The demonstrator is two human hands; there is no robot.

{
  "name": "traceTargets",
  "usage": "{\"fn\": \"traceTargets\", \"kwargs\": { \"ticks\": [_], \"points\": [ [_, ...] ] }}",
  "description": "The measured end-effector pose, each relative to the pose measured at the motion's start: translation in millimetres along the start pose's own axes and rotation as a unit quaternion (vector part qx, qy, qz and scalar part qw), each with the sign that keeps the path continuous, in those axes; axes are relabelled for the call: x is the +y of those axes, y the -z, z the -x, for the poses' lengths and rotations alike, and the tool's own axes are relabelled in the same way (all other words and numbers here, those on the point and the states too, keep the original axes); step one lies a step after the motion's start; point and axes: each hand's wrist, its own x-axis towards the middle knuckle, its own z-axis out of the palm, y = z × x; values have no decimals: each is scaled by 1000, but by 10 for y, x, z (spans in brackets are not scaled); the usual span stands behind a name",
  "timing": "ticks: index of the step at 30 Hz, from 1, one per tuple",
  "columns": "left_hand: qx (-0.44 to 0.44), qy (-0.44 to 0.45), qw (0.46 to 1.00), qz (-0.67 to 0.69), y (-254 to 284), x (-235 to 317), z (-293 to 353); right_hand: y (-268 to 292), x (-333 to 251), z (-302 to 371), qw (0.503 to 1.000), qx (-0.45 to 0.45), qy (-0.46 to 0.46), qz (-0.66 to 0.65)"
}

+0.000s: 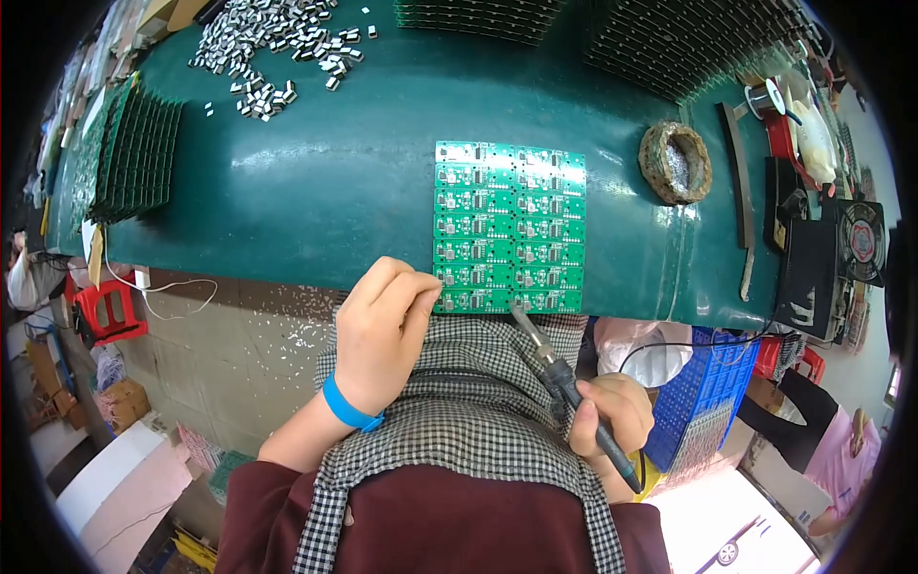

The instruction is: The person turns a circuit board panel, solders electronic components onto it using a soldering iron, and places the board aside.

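A green circuit board panel [510, 228], divided into two columns of small identical boards, lies on the green work table in front of me. My left hand [382, 316], with a blue band at the wrist, is at the panel's lower left edge. Its thumb and fingertips are pinched together there on the edge. In my right hand [612, 421] is a soldering iron [564, 380], gripped by its dark handle. The metal tip points up and left and meets the panel's near edge, close to the seam between the columns. Whether it touches a solder joint is too small to tell.
Small silvery metal parts [277, 43] are heaped at the far left. Stacked green panels stand at the left [139, 153] and far right [688, 43]. A crusty round bowl [674, 163], solder spool [765, 99] and small fan [861, 242] are at right. A blue crate [703, 392] stands below.
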Motion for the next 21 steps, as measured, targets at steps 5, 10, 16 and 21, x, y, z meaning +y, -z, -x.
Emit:
{"fn": "traceTargets", "kwargs": {
  "ticks": [5,10,16,21],
  "points": [
    [-24,59,998,-26,-12,-13,33,-67,14,-56,998,-59,-9,-23],
    [0,62,997,-43,-18,-57,44,-93,36,-71,997,-72,-9,-33],
    [-32,103,994,-21,-31,-50,2,-26,57,31,999,46,22,4],
    [-34,130,990,-30,-60,-72,12,97,122,114,990,100,-52,86]
  ]
}}
